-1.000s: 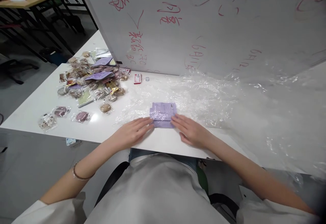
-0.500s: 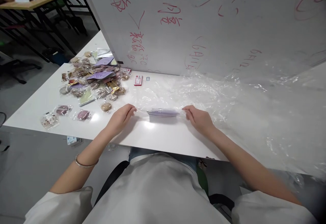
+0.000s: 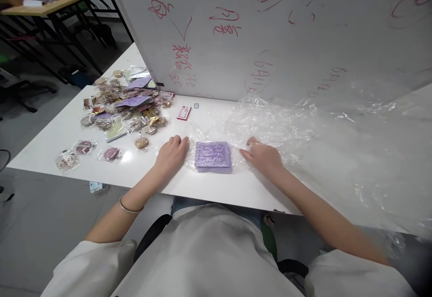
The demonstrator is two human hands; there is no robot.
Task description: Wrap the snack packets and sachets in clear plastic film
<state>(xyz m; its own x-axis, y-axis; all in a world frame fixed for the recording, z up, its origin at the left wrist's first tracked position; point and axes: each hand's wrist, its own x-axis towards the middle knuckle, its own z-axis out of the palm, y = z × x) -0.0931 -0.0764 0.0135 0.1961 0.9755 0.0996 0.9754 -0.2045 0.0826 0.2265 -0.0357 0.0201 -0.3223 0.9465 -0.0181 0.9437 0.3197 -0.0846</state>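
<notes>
A small stack of purple packets (image 3: pixel 213 155) lies flat on the white table in front of me, covered by clear plastic wrap (image 3: pixel 270 117). Left of the stack, my left hand (image 3: pixel 172 154) rests low over the tabletop with its fingers curled on the edge of the wrap. My right hand (image 3: pixel 266 156), on the other side, pinches the wrap between thumb and fingers. Neither hand touches the purple packets themselves.
A heap of small wrapped packets (image 3: pixel 123 101) covers the table's left part, with a few loose wrapped pieces (image 3: pixel 111 154) before it. A red-and-white box (image 3: pixel 184 113) lies behind my left hand. A whiteboard (image 3: pixel 216 54) with red writing stands along the back.
The purple stack has tipped from edge-on to flat, its broad face now up. My left hand has moved slightly right and turned knuckles up. The red-and-white box has shifted and turned a little.
</notes>
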